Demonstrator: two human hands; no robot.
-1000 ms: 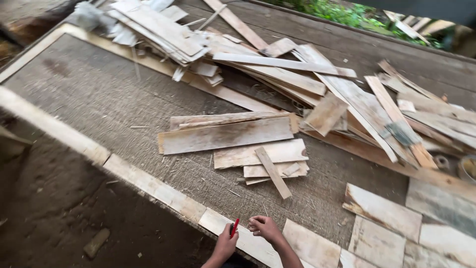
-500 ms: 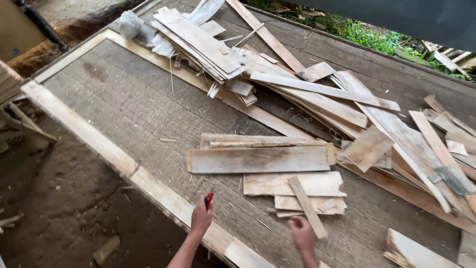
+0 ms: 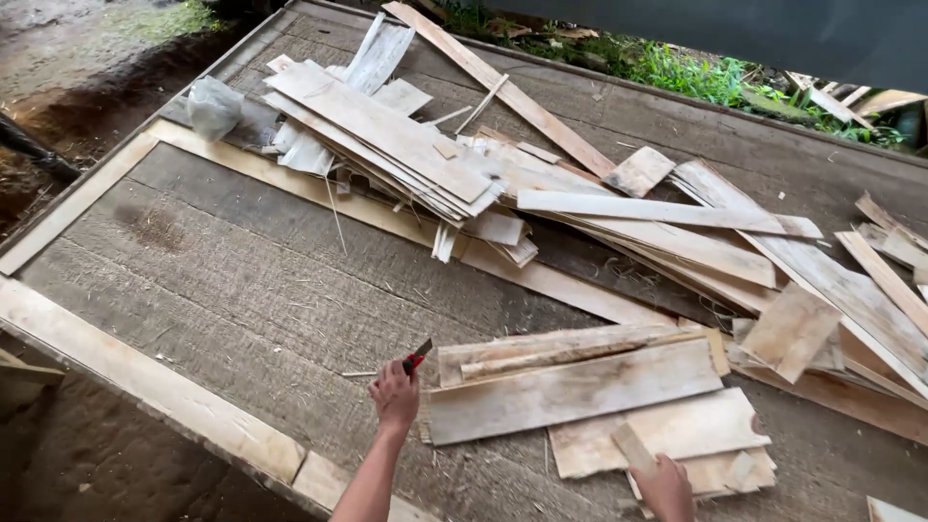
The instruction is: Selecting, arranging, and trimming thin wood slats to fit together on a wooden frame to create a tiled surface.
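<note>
My left hand is closed around a small red-handled cutter, its blade tip pointing at the left end of a stack of pale wood veneer strips lying on the rough wooden platform. My right hand rests at the bottom edge of the view on smaller veneer pieces, gripping a narrow wood strip that lies on them.
A big heap of veneer sheets lies at the back left, with a crumpled plastic bag beside it. Long strips and boards spread to the right. A pale timber frame rail borders the platform; dirt and grass lie beyond.
The view has swung left and forward. My left hand with the cutter has reached up to the end of the veneer stack; my right hand has moved onto the smaller pieces.
</note>
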